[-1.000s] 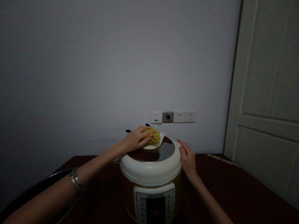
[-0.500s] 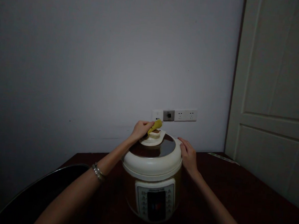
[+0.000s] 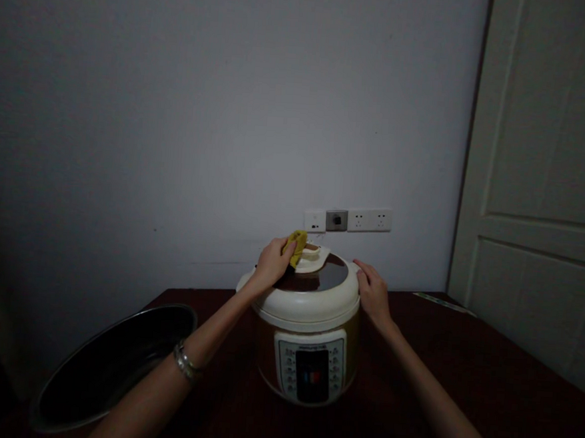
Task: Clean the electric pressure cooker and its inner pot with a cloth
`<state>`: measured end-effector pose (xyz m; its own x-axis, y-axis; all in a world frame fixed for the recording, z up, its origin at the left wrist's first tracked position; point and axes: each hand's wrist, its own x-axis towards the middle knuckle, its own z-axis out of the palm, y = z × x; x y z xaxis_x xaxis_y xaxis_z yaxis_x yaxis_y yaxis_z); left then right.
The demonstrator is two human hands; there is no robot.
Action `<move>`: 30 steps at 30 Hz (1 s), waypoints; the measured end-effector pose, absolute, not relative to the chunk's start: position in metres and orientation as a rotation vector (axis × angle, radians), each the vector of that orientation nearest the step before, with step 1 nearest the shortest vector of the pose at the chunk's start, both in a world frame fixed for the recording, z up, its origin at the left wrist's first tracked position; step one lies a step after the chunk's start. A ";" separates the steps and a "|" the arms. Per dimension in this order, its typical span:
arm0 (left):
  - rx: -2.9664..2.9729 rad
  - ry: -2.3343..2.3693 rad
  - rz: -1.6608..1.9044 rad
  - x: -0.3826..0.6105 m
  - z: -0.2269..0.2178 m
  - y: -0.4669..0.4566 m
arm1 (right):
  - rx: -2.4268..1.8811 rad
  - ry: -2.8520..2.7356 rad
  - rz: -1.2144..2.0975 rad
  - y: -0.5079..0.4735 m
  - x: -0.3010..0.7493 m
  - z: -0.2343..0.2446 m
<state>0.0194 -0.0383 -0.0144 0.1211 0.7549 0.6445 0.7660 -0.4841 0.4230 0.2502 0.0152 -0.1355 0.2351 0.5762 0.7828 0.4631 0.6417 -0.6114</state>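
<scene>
An electric pressure cooker point(image 3: 310, 314) with a white rim, a dark glossy lid top and a front control panel stands upright on the dark table. My left hand point(image 3: 273, 263) is closed around a bunched yellow cloth point(image 3: 295, 246) and presses it against the left side of the lid's white top handle point(image 3: 312, 257). Part of the lid is hidden behind that hand. On the cooker's right side, my right hand point(image 3: 373, 295) grips the edge of the lid, with its fingers over the rim.
To the left, a large dark basin point(image 3: 112, 360) is partly covered by my left forearm. Wall sockets point(image 3: 369, 220) and a switch point(image 3: 336, 220) sit behind the cooker. A flat strip point(image 3: 444, 303) lies at the table's back right, near a pale door point(image 3: 545, 250).
My left hand has brought the cloth down and slightly left, from over the lid handle to its side. The view has shifted, showing more of the basin. My right hand keeps its place.
</scene>
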 end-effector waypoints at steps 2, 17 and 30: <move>-2.320 -1.554 -1.262 0.019 -0.018 -0.054 | -0.950 -1.404 0.099 0.014 0.251 -0.134; -2.312 -1.179 -1.739 0.033 -0.046 -0.140 | -0.811 -1.287 0.351 -0.031 0.267 -0.081; -2.632 -1.230 -1.969 0.030 -0.040 -0.175 | -0.479 -1.868 0.361 -0.139 0.194 -0.062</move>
<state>0.0297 -0.1753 -0.0396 0.1542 0.7101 0.6871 0.3065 -0.6954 0.6500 0.1937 -0.1392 -0.0616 -0.2990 0.4912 0.8181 0.1505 0.8709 -0.4679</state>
